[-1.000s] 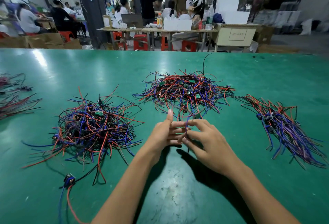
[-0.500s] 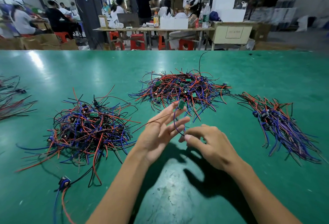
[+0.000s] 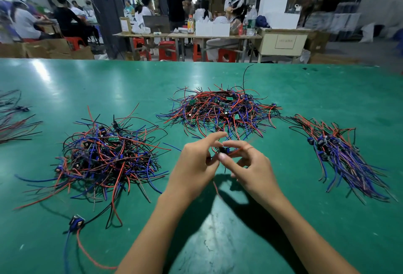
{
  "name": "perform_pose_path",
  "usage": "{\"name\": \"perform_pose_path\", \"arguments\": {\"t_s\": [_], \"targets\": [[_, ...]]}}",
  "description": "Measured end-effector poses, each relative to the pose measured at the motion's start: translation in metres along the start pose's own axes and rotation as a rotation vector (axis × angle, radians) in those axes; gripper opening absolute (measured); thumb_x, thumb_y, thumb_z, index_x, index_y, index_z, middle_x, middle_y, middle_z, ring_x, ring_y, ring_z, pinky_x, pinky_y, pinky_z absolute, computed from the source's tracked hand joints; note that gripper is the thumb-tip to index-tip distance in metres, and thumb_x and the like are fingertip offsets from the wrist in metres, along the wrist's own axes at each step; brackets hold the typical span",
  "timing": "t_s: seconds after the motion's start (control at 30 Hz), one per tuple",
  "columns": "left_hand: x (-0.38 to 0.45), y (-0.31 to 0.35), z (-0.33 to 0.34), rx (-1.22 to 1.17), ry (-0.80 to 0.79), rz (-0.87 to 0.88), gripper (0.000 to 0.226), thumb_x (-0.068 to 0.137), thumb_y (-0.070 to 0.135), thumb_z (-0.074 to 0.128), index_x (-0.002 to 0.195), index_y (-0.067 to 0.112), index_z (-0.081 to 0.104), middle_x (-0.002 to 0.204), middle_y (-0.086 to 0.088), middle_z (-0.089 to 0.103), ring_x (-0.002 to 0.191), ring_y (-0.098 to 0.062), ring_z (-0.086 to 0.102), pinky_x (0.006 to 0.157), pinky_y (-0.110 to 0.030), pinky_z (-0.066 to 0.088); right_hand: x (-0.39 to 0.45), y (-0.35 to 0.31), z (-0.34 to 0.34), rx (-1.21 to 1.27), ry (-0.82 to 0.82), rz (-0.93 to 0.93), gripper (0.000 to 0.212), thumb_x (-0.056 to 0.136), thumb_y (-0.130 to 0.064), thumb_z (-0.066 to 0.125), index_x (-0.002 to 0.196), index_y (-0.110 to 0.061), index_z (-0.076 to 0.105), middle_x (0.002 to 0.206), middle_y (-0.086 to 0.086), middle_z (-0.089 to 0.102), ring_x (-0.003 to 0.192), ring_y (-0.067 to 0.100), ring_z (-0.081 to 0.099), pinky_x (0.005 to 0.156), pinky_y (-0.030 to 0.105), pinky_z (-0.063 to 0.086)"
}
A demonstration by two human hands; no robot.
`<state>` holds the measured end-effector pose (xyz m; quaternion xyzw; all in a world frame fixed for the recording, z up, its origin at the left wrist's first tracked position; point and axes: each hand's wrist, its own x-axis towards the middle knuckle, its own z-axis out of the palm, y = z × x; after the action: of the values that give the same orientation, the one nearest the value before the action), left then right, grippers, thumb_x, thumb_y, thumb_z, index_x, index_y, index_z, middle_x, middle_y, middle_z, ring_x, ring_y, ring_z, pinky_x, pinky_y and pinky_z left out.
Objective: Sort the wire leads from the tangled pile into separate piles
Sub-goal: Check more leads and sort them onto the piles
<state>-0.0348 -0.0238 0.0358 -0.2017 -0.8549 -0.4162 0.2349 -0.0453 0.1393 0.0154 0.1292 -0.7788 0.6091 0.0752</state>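
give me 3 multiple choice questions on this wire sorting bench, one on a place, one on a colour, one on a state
1. Where does the single loose lead lie?
A. in front of the left tangled pile
B. on the combed pile
C. across the forearm

2. What colour is the table?
A. white
B. green
C. yellow

3. What are the left hand and right hand doing?
A. resting flat
B. pinching one small lead between them
C. lifting a whole pile

Answers: A, it sits alone nearer the person; B, the surface is green; B, both hands' fingertips meet on the lead.

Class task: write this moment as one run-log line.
left hand: pinching wire lead | right hand: pinching same lead | position: above green table | piles: untouched
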Motion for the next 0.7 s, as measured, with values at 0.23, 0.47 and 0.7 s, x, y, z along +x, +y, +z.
{"name": "perform_pose_path", "arguments": {"t_s": [0.23,0.47,0.7], "targets": [[0.001,-0.004,0.001,-0.048,0.022,-0.104,0.047,0.085,0.012,0.078,0.129,0.024,0.064,0.098,0.007,0.076,0.073,0.0,0.067,0.077,-0.014,0.052,0.006,0.003,-0.002,0.296,0.133,0.134,0.011,0.096,-0.023,0.066,0.097,-0.022,0.077,0.085,0.001,0.078,0.062,0.007,0.063,0.056,0.015,0.048],[0.005,0.0,0.003,-0.227,0.106,-0.235,0.022,0.086,0.007,0.076,0.106,0.018,0.078,0.086,0.004,0.078,0.07,-0.01,0.073,0.071,-0.028,0.059,0.006,-0.005,-0.003,0.323,0.117,0.089,0.029,0.089,-0.037,0.066,0.114,-0.023,0.071,0.089,-0.002,0.078,0.06,0.005,0.061,0.055,0.014,0.046],[0.019,-0.01,-0.058,-1.608,0.626,-0.545,0.018,0.089,0.01,0.061,0.092,0.001,0.077,0.092,-0.01,0.077,0.08,-0.013,0.075,0.069,-0.017,0.058,0.008,-0.001,-0.003,0.271,0.039,0.138,0.029,0.091,-0.034,0.068,0.119,-0.026,0.064,0.092,0.0,0.078,0.06,0.009,0.061,0.054,0.016,0.047]]}}
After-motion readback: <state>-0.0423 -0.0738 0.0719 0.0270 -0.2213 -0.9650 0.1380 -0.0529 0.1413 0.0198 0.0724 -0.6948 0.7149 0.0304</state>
